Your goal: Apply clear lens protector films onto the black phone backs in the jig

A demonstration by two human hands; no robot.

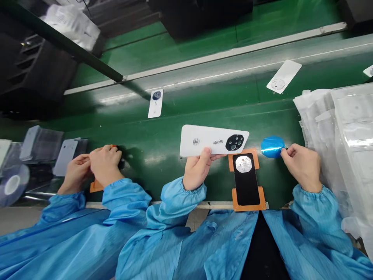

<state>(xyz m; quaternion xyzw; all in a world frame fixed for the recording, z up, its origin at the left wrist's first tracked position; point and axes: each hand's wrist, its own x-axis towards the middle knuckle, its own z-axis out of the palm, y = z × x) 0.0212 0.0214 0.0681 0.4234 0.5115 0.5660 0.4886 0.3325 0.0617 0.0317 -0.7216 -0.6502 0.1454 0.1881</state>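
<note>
A white phone back cover [206,136] with a dark camera area is held by my left hand [196,171], thumb on its face and fingers beneath. In a pinch at its edge, my right hand [303,165] holds a round piece of shiny blue film [272,146]. Between my hands, near the bench edge, an orange fixture [249,204] carries a black phone-shaped pad [247,184]. On the upper end of that pad is a round white piece with fine markings [243,164].
On my left, a co-worker's hands [103,165] work over another orange fixture [96,186]. White covers [155,104] [284,76] lie on the green surface [204,105]. Stacked clear plastic trays [349,128] stand right; a tape roll [12,185] lies far left.
</note>
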